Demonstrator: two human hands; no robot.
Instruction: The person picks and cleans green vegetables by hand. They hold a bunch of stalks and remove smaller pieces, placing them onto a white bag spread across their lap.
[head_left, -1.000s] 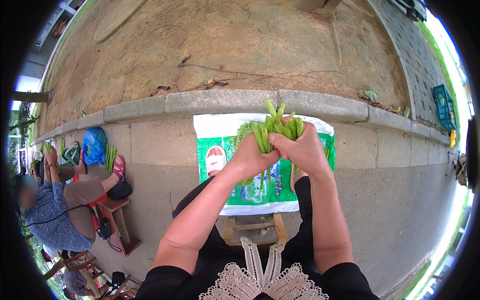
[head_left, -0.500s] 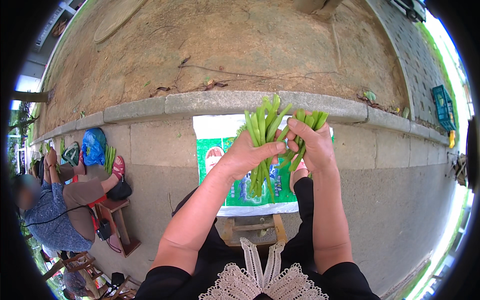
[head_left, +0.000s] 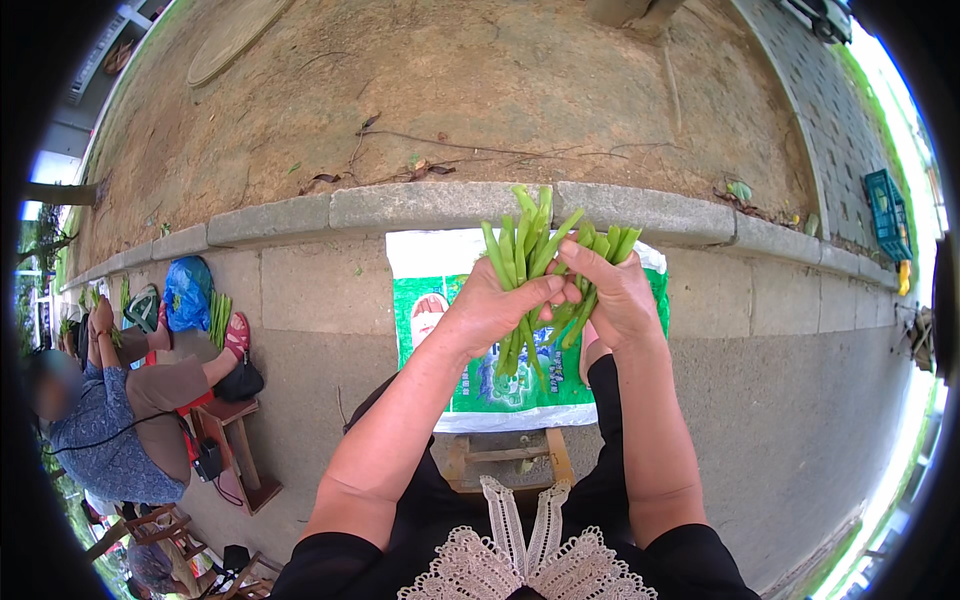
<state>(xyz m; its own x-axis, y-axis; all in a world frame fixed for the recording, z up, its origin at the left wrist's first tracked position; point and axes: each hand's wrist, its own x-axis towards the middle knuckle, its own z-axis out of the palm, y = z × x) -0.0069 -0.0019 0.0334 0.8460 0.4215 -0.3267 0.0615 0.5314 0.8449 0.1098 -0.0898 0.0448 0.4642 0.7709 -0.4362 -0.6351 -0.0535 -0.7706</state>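
A bunch of cut green vegetable stalks (head_left: 520,245) is gripped in my left hand (head_left: 492,312), their ends jutting out above and below the fist. A smaller bunch of green stalks (head_left: 622,240) sits in my right hand (head_left: 618,300), its thumb pressed across them. Both hands meet at the fingertips, so the stalks between the palms are partly hidden. Below them a green and white printed plastic sheet (head_left: 425,375) lies on the pavement, with my sandalled foot (head_left: 428,312) on its left part.
A stone kerb (head_left: 430,207) runs behind the sheet, with bare soil (head_left: 520,110) beyond. On the left, a seated person (head_left: 120,440) handles green stalks near a blue plastic bag (head_left: 188,292) and a wooden stool (head_left: 240,455). A teal crate (head_left: 887,215) stands far right.
My right hand has shifted left and slightly closer against my left hand, bringing its stalks along. The left hand stays nearly in place, its stalks a little rearranged.
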